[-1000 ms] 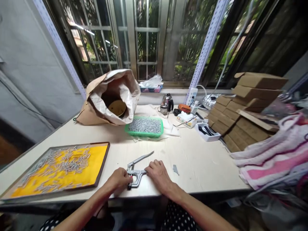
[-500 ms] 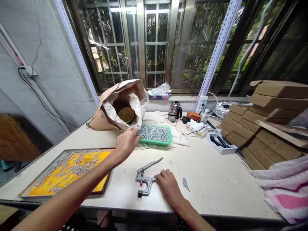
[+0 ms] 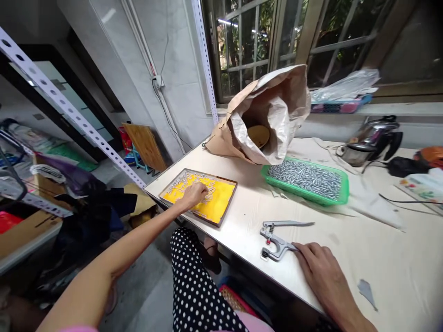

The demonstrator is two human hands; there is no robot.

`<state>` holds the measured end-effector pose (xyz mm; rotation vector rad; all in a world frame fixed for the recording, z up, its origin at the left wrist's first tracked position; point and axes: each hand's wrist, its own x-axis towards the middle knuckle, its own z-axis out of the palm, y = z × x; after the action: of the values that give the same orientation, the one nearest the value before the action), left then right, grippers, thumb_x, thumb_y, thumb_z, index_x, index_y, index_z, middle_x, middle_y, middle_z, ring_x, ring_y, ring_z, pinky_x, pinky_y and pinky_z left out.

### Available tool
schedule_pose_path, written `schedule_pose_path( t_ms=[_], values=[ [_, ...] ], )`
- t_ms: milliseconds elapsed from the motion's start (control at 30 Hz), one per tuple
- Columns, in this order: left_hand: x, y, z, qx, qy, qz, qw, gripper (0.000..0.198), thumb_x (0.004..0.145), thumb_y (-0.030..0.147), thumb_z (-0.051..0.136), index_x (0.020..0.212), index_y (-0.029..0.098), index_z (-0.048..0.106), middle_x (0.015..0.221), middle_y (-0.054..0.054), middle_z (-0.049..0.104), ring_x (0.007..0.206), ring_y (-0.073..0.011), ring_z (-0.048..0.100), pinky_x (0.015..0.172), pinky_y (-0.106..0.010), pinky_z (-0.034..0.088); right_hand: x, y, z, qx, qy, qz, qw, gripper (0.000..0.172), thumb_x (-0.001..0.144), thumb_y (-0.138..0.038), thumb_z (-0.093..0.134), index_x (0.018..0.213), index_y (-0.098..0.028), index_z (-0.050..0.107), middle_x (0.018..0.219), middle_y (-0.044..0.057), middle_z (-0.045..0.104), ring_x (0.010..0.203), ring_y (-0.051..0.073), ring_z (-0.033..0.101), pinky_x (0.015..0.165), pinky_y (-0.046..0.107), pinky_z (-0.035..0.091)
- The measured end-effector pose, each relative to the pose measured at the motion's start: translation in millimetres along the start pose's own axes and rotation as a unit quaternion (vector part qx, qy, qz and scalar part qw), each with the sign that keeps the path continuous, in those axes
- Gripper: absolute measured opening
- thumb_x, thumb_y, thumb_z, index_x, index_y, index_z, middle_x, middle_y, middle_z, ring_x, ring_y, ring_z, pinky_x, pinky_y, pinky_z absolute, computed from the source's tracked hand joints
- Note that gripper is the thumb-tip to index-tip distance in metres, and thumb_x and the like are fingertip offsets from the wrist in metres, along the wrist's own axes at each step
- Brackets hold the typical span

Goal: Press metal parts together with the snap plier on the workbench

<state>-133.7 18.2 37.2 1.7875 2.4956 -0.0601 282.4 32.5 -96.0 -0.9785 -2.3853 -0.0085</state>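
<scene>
My left hand (image 3: 195, 193) is closed over the yellow tray (image 3: 221, 198), among small metal pins (image 3: 188, 177); its fingertips are pressed together and what they hold is too small to make out. On the table my right hand (image 3: 321, 269) rests palm down, its fingers touching one handle of the grey hand pliers (image 3: 282, 246). The pliers lie with their handles spread apart. Behind them a green tray (image 3: 341, 193) is filled with metal pins (image 3: 304, 177). A brown paper sack (image 3: 221, 138) leans open beside it, with a round yellowish container (image 3: 259, 135) inside.
A grey scrap (image 3: 367, 293) lies right of my right hand. At the back right are a glass kettle (image 3: 363, 143), a tissue pack (image 3: 422, 189) and a blue basket (image 3: 341, 106) on the sill. The table's front edge runs below the yellow tray.
The view has turned left. My left hand has moved from between the sack and the green tray to the pins on the yellow tray. My right hand remains by the pliers.
</scene>
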Motion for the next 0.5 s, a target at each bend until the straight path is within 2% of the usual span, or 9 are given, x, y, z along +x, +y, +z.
schedule_pose_path(
  t_ms=[100,200,367,500],
  values=[
    [-1.4,4.7,22.0,-0.001,-0.003,-0.007,1.0,0.023,0.09,0.029,0.054,0.09,0.018,0.074,0.098,-0.008,0.073,0.093,-0.0219,0.066,0.073,-0.027,0.045,1.0,-1.2,-1.1,-0.013,0.006,-0.004,1.0,0.032,0.101,-0.036,0.038,0.11,-0.017,0.063,0.086,0.008,0.057,0.077,0.023,0.048,0.072,0.038,0.04],
    [1.0,15.6,35.0,0.008,0.0,-0.017,1.0,0.029,0.093,0.038,0.052,0.097,0.016,0.07,0.108,-0.011,0.069,0.096,-0.0247,0.065,0.076,-0.03,0.046,3.3,-2.3,-2.8,-0.019,0.0,0.0,1.0,0.034,0.102,-0.037,0.037,0.111,-0.018,0.063,0.086,0.008,0.057,0.078,0.023,0.049,0.072,0.038,0.04],
    [10.5,21.7,43.0,0.034,-0.015,-0.01,0.999,0.026,0.094,0.023,0.047,0.105,0.01,0.066,0.112,-0.017,0.065,0.096,-0.0277,0.064,0.076,-0.033,0.046,5.4,-3.1,-4.7,-0.017,-0.006,-0.004,1.0,0.034,0.101,-0.036,0.038,0.111,-0.017,0.064,0.087,0.009,0.057,0.078,0.023,0.05,0.071,0.037,0.041],
    [12.5,20.3,45.5,0.041,-0.025,0.037,0.998,0.029,0.094,0.013,0.04,0.104,0.009,0.067,0.11,-0.018,0.064,0.099,-0.0275,0.062,0.08,-0.035,0.047,2.8,-0.2,-3.1,-0.025,-0.017,-0.011,0.999,0.035,0.101,-0.035,0.037,0.113,-0.017,0.064,0.087,0.009,0.057,0.078,0.023,0.05,0.071,0.038,0.041]
  ],
)
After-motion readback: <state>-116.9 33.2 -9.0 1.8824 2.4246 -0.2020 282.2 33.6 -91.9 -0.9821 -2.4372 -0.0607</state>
